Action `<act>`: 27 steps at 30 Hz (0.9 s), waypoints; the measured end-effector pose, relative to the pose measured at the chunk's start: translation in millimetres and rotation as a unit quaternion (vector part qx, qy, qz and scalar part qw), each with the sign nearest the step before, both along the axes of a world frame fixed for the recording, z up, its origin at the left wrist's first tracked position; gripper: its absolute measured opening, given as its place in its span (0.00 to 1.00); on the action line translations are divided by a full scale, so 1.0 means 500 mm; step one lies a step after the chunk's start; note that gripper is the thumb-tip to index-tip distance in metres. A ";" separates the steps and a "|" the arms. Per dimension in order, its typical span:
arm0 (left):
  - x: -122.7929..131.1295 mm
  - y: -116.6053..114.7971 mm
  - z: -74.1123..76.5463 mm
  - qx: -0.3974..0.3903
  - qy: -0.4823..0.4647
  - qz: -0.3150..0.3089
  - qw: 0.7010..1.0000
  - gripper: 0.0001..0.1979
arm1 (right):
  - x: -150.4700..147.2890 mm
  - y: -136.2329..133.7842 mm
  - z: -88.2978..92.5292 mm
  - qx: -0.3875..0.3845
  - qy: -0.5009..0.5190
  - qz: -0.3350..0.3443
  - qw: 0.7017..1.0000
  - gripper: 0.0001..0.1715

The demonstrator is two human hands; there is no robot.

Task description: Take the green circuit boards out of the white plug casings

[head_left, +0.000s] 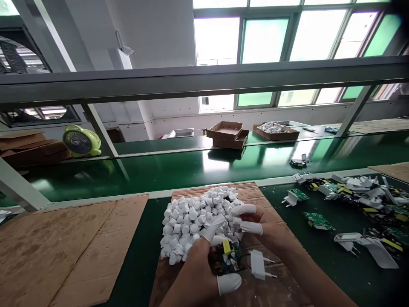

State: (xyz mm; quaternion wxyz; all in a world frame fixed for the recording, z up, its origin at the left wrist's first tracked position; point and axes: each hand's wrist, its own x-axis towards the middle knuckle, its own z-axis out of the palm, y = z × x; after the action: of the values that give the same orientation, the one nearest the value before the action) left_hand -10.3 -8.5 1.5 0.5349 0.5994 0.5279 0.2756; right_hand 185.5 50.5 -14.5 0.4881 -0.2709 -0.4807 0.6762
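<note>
My left hand (201, 264) is closed around a circuit board (226, 256) with a yellow-wrapped transformer. A white two-pin plug (258, 264) hangs off the board's right end by short wires. Just behind the board lies a heap of small white lumps (194, 217), irregular in shape, on a cardboard sheet (255, 194). My right hand (260, 224) is at the heap's right edge, with two fingers stretched out and apart. Its thumb is hidden, and no held piece shows clearly. White finger cots cover several fingertips on both hands.
More circuit boards with white plugs (354, 192) are strewn on the green bench at right. Another cardboard sheet (79, 243) lies at left. Behind run a green conveyor belt (159, 168), brown cartons (228, 132), a green fan (81, 141) and an overhead grey beam (204, 81).
</note>
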 end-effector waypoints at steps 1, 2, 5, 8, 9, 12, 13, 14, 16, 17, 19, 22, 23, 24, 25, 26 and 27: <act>-0.002 0.000 0.000 -0.010 -0.022 0.014 1.000 0.39 | 0.000 -0.002 -0.002 0.015 0.011 0.018 1.000 0.17; -0.005 0.000 0.002 -0.021 -0.051 0.019 0.998 0.42 | 0.001 -0.004 -0.003 0.033 0.017 0.034 0.999 0.17; -0.012 0.000 0.008 -0.033 -0.127 0.013 0.991 0.49 | 0.002 -0.010 0.000 0.095 0.003 0.072 0.993 0.14; -0.015 -0.001 0.011 -0.033 -0.167 -0.005 0.985 0.52 | 0.001 -0.017 0.009 0.140 -0.011 0.110 0.984 0.10; -0.015 -0.001 0.011 -0.031 -0.169 -0.012 0.985 0.52 | 0.001 -0.019 0.012 0.146 -0.012 0.123 0.982 0.10; -0.012 -0.004 0.009 -0.049 -0.203 -0.042 0.977 0.44 | 0.001 -0.022 0.016 0.166 -0.019 0.165 0.972 0.10; -0.010 -0.005 0.008 -0.057 -0.226 -0.051 0.971 0.40 | 0.001 -0.023 0.016 0.174 -0.024 0.185 0.967 0.11; -0.008 -0.006 0.007 -0.066 -0.256 -0.060 0.962 0.37 | 0.000 -0.023 0.017 0.180 -0.027 0.206 0.961 0.13; -0.003 -0.007 0.008 -0.073 -0.317 -0.079 0.942 0.36 | -0.005 -0.025 0.019 0.189 -0.021 0.234 0.954 0.16; 0.001 -0.007 0.010 -0.069 -0.338 -0.089 0.934 0.37 | -0.008 -0.027 0.021 0.192 -0.016 0.237 0.952 0.16; 0.007 -0.006 0.016 -0.060 -0.358 -0.113 0.925 0.41 | -0.015 -0.032 0.026 0.194 -0.006 0.229 0.954 0.14; 0.015 -0.008 0.025 -0.043 -0.354 -0.137 0.924 0.40 | -0.023 -0.039 0.029 0.182 -0.009 0.236 0.955 0.12; 0.015 -0.010 0.025 -0.043 -0.355 -0.135 0.924 0.40 | -0.024 -0.041 0.029 0.178 -0.014 0.250 0.952 0.13; 0.015 -0.013 0.025 -0.044 -0.360 -0.128 0.923 0.40 | -0.024 -0.041 0.028 0.174 -0.013 0.263 0.949 0.14; 0.015 -0.017 0.022 -0.048 -0.365 -0.118 0.922 0.41 | -0.024 -0.041 0.027 0.169 -0.011 0.271 0.947 0.16; 0.013 -0.021 0.019 -0.055 -0.369 -0.107 0.922 0.43 | -0.024 -0.041 0.026 0.164 -0.007 0.278 0.946 0.19; 0.012 -0.024 0.015 -0.064 -0.372 -0.098 0.921 0.45 | -0.023 -0.042 0.025 0.159 -0.006 0.284 0.945 0.22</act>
State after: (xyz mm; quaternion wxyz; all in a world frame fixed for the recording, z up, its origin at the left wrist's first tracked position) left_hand -4.4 -20.7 9.2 0.7540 0.4670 0.2466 0.3907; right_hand 173.7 29.7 -2.2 0.3095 -0.0455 -0.6419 0.7001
